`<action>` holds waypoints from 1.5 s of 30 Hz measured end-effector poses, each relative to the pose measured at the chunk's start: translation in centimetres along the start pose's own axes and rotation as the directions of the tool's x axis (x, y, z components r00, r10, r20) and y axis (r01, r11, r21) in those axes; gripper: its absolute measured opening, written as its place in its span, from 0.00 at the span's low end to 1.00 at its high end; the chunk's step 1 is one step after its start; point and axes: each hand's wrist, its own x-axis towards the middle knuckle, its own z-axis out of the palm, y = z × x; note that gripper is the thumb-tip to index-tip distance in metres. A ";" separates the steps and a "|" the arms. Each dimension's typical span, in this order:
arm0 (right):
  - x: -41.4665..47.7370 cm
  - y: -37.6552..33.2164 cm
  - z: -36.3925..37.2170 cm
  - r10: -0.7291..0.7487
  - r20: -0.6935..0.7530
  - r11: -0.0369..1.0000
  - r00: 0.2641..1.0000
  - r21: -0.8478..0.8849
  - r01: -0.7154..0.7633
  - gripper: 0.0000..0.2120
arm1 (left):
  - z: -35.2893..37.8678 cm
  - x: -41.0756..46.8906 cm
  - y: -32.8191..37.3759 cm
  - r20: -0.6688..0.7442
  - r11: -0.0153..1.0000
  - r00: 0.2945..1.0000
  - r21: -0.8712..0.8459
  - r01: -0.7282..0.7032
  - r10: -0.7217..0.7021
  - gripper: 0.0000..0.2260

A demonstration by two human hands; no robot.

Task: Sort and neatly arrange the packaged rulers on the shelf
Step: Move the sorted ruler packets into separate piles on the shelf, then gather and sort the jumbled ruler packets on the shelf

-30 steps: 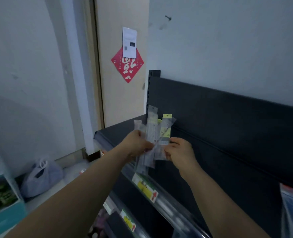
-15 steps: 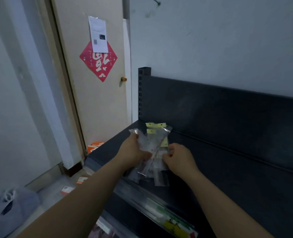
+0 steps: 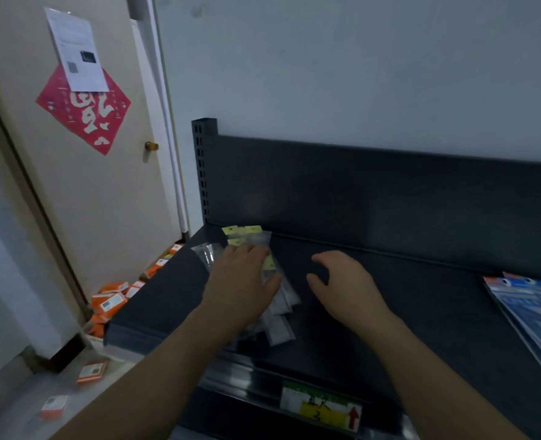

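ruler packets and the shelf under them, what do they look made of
Ruler packets: likely thin clear plastic sleeves, glossy, with glints and the dark surface beneath showing through. Their yellow header tabs look like paper or card. Shelf: probably painted sheet metal, matte dark grey, judging by its slotted upright and flat, even surface.

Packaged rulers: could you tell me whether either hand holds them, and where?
Neither grips: the left hand presses flat on the middle of the packaged rulers; the right hand is empty.
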 end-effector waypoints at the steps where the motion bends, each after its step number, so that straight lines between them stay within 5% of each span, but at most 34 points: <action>1: -0.4 0.5 -0.4 0.007 -0.021 1.000 1.000 -0.016 -0.007 0.22 | 0.3 0.1 0.7 0.008 1.000 1.000 -0.008 -0.027 0.027 0.22; 13: -7.3 8.0 -6.3 0.146 -0.158 0.973 0.977 -0.156 -0.170 0.21 | 3.1 -0.3 11.4 0.005 0.945 0.960 -0.175 -0.276 0.281 0.21; 23: -17.4 19.8 -15.7 0.334 -0.227 0.904 0.915 -0.196 -0.379 0.17 | 6.6 -2.2 28.7 0.022 0.853 0.893 -0.305 -0.423 0.450 0.19; 45: -36.8 48.2 -34.2 0.650 -0.394 0.650 0.650 -0.155 -0.744 0.21 | 17.4 -1.6 68.4 0.124 0.622 0.667 -0.517 -0.588 0.735 0.17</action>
